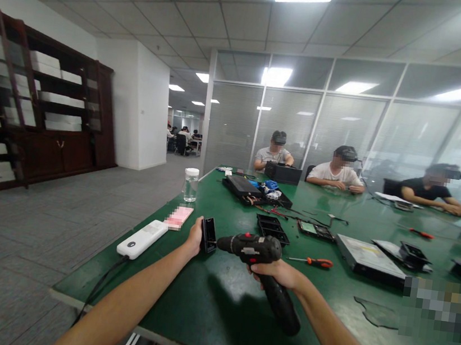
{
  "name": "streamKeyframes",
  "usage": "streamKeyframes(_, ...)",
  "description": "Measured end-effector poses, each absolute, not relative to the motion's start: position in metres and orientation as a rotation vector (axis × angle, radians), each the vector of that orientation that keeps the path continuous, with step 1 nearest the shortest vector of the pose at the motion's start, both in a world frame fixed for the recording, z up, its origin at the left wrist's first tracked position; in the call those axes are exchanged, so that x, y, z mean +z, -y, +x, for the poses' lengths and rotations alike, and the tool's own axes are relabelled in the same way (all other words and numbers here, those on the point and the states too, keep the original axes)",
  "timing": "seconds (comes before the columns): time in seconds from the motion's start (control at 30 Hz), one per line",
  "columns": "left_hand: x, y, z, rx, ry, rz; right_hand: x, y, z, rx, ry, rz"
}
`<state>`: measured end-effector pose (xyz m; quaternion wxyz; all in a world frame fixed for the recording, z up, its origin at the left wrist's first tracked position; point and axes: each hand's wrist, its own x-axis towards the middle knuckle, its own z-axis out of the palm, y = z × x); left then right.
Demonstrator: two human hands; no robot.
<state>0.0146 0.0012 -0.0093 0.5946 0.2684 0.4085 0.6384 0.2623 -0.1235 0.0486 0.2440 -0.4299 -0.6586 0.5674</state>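
My right hand [274,271] is wrapped round the grip of a black cordless drill [252,247], its chuck pointing left. The drill's tip reaches a small black plastic case [208,234], open on the side facing the drill; whether the bit touches a screw I cannot make out. My left hand [195,236] holds that case upright by its left edge, fingers mostly hidden behind it. Just beyond lies a black compartmented tray [273,229]. To the right of the drill rests a screwdriver [320,262] with an orange and black handle.
On the green table [179,307], a white power bank [142,239] with a cable, a pink phone [178,217] and a clear jar [190,185] stand left. A metal disc drive [369,261] lies right. Wires and a black device [241,188] sit farther back. Several people sit across the table.
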Motion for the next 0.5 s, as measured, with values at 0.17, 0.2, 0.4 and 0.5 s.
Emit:
streamKeyframes(0.17, -0.0094, -0.0007, 0.0148, 1.49, -0.952, 0.636, 0.0495, 0.1239, 0.2617, 1.542, 1.807, -1.179)
streamKeyframes(0.2, -0.009, -0.0001, 0.0148, 1.49, -0.955, 0.642, 0.0498, 0.1241, 0.2615, 1.543, 1.815, -1.168)
streamKeyframes(0.4, -0.0071, 0.0018, 0.0152, 1.508, -0.963, 0.657, 0.0493, 0.1239, 0.2619, 1.552, 1.861, -1.106)
streamKeyframes(0.5, -0.0069, 0.0015, 0.0152, 1.512, -0.958, 0.645, 0.048, 0.1231, 0.2628, 1.547, 1.878, -1.087)
